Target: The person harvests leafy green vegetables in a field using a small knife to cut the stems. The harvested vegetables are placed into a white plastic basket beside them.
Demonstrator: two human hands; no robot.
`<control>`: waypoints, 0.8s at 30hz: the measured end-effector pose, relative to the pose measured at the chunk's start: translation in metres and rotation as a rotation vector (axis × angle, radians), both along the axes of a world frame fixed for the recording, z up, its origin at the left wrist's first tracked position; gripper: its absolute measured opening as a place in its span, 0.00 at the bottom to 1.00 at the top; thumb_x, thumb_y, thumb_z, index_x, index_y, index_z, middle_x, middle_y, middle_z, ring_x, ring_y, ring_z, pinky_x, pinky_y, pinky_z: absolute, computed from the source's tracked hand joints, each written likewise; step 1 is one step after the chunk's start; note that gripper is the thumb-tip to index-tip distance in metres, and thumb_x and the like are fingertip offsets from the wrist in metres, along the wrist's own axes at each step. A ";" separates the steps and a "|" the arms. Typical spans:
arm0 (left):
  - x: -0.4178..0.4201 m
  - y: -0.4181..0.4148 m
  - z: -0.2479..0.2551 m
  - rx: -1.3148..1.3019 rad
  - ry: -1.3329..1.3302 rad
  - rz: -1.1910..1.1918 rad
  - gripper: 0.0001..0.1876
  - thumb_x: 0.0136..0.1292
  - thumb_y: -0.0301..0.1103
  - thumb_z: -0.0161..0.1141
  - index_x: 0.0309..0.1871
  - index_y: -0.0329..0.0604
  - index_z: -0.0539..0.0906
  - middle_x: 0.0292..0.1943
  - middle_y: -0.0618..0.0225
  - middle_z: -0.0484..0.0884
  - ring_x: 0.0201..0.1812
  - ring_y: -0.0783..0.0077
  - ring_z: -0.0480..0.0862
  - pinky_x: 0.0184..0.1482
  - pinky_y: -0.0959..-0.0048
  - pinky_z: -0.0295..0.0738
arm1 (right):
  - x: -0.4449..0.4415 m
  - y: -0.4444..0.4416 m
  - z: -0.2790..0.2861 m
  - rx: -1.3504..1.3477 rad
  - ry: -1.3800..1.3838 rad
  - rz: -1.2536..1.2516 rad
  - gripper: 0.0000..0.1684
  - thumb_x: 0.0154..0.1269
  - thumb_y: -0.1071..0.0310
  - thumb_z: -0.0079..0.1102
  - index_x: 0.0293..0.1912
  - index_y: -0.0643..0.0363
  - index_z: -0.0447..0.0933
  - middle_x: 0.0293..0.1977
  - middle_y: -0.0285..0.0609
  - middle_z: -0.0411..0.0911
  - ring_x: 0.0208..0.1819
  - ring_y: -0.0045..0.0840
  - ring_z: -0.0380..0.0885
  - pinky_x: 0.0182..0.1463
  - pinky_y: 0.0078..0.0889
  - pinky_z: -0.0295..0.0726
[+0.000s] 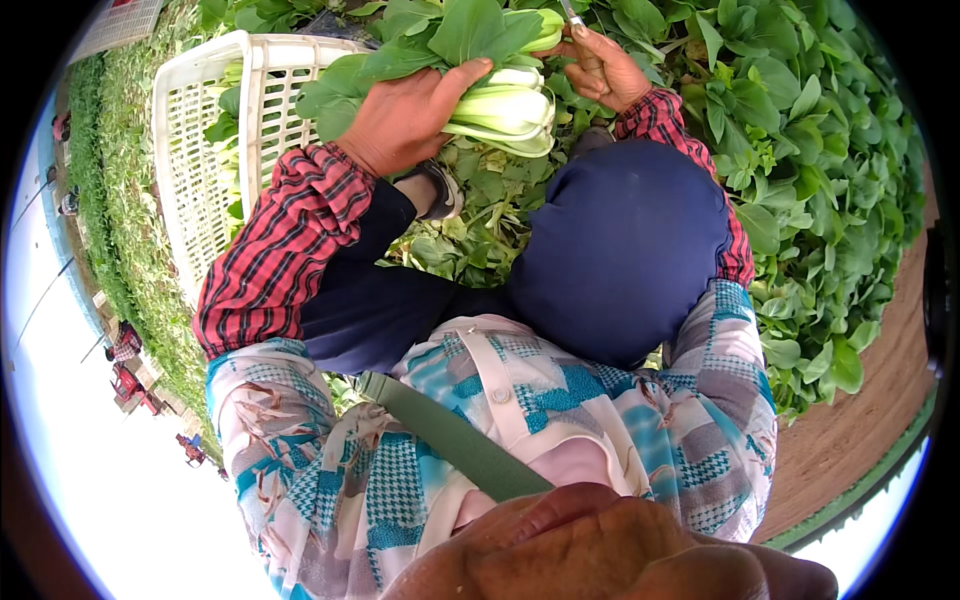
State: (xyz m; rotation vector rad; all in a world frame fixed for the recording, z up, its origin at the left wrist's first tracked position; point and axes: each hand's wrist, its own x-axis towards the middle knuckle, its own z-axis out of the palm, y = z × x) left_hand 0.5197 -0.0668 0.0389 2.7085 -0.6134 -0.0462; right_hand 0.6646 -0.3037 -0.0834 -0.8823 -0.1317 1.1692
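Observation:
Several heads of bok choy (506, 112) with pale green stems and dark leaves lie gripped in my left hand (409, 112), their stem ends facing right. My right hand (611, 71) is closed around a knife (574, 13), whose metal part shows at the top edge; the rest of it is cut off by the frame. Another bok choy (544, 28) has its pale base just left of the right hand's fingers; whether the fingers touch it I cannot tell. A white plastic crate (255, 112) stands beside my left hand, with more bok choy visible through its slots.
Dense growing leafy greens (810, 150) fill the right side. Cut leaves litter the ground (480, 247) between my legs, near my shoe (450, 191). A second crate (112, 30) is at the upper left. Several people (124, 341) are far off at the left.

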 end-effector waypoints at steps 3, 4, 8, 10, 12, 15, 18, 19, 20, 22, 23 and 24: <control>-0.006 -0.004 0.003 -0.087 -0.062 0.022 0.38 0.46 0.23 0.62 0.65 0.48 0.64 0.34 0.64 0.78 0.40 0.59 0.80 0.41 0.64 0.76 | 0.001 0.002 0.015 0.091 -0.072 0.024 0.21 0.70 0.57 0.51 0.55 0.59 0.68 0.42 0.37 0.76 0.16 0.08 0.57 0.16 0.11 0.57; -0.009 -0.006 0.005 -0.095 -0.054 0.033 0.38 0.47 0.23 0.62 0.65 0.49 0.64 0.34 0.65 0.78 0.40 0.59 0.80 0.40 0.64 0.76 | 0.001 0.003 0.022 0.105 -0.143 0.037 0.20 0.70 0.57 0.50 0.55 0.58 0.67 0.40 0.34 0.74 0.16 0.08 0.57 0.16 0.11 0.57; -0.015 -0.013 0.003 -0.085 -0.109 0.024 0.38 0.48 0.24 0.62 0.66 0.51 0.63 0.35 0.65 0.78 0.38 0.60 0.80 0.37 0.65 0.77 | 0.007 -0.005 0.057 0.054 -0.214 -0.036 0.13 0.67 0.62 0.55 0.47 0.58 0.70 0.22 0.29 0.68 0.15 0.11 0.62 0.17 0.15 0.60; -0.020 -0.018 0.007 -0.091 -0.111 0.023 0.39 0.47 0.24 0.62 0.67 0.52 0.62 0.35 0.64 0.78 0.38 0.58 0.80 0.37 0.64 0.77 | 0.005 -0.008 0.069 -0.006 -0.259 -0.083 0.11 0.63 0.68 0.57 0.44 0.60 0.69 0.14 0.31 0.64 0.10 0.13 0.57 0.13 0.15 0.55; -0.022 -0.022 0.012 -0.121 -0.128 0.014 0.40 0.47 0.25 0.63 0.67 0.52 0.61 0.36 0.62 0.79 0.38 0.57 0.80 0.38 0.63 0.77 | 0.001 -0.011 0.093 -0.023 -0.293 -0.157 0.11 0.62 0.71 0.56 0.44 0.60 0.69 0.14 0.31 0.64 0.10 0.13 0.58 0.13 0.15 0.55; -0.021 -0.029 0.018 -0.235 -0.145 0.060 0.42 0.45 0.27 0.65 0.68 0.52 0.60 0.39 0.59 0.79 0.40 0.54 0.81 0.41 0.62 0.77 | 0.012 -0.027 0.110 -0.115 -0.419 -0.289 0.14 0.57 0.75 0.57 0.44 0.61 0.69 0.13 0.32 0.65 0.10 0.15 0.61 0.13 0.18 0.59; -0.036 -0.029 0.018 -0.493 0.039 0.297 0.41 0.44 0.28 0.64 0.66 0.48 0.61 0.47 0.53 0.79 0.46 0.53 0.81 0.48 0.66 0.76 | 0.035 -0.052 0.120 0.034 -0.452 -0.507 0.10 0.61 0.70 0.58 0.42 0.60 0.71 0.15 0.33 0.68 0.10 0.18 0.63 0.14 0.17 0.61; -0.038 -0.024 0.013 -0.609 0.080 0.370 0.36 0.47 0.26 0.63 0.63 0.43 0.65 0.46 0.57 0.80 0.47 0.62 0.82 0.50 0.71 0.75 | 0.044 -0.060 0.122 0.049 -0.421 -0.494 0.10 0.64 0.67 0.57 0.44 0.60 0.72 0.20 0.34 0.73 0.12 0.16 0.64 0.14 0.15 0.60; -0.035 -0.021 0.008 -0.798 0.154 0.404 0.32 0.49 0.25 0.62 0.61 0.41 0.67 0.46 0.60 0.80 0.47 0.67 0.81 0.50 0.73 0.74 | 0.049 -0.076 0.128 -0.046 -0.426 -0.517 0.10 0.65 0.66 0.56 0.44 0.59 0.72 0.23 0.35 0.75 0.13 0.15 0.64 0.14 0.14 0.59; -0.030 -0.014 0.015 -1.100 0.287 0.454 0.25 0.53 0.22 0.60 0.57 0.35 0.71 0.46 0.68 0.79 0.45 0.77 0.77 0.50 0.77 0.71 | 0.049 -0.092 0.158 -0.087 -0.385 -0.462 0.10 0.67 0.65 0.54 0.45 0.59 0.72 0.27 0.37 0.77 0.14 0.14 0.63 0.14 0.13 0.57; -0.026 -0.011 0.016 -1.174 0.361 0.506 0.23 0.54 0.21 0.60 0.55 0.35 0.73 0.45 0.69 0.79 0.45 0.77 0.77 0.49 0.78 0.71 | 0.050 -0.099 0.171 -0.045 -0.358 -0.390 0.10 0.68 0.65 0.53 0.45 0.59 0.72 0.28 0.38 0.77 0.14 0.13 0.63 0.13 0.12 0.56; -0.022 -0.010 0.014 -1.219 0.411 0.508 0.22 0.54 0.23 0.60 0.55 0.36 0.74 0.45 0.69 0.79 0.45 0.77 0.77 0.49 0.78 0.71 | 0.039 -0.095 0.190 -0.121 -0.379 -0.419 0.09 0.69 0.65 0.52 0.44 0.60 0.72 0.27 0.38 0.76 0.13 0.12 0.62 0.13 0.13 0.56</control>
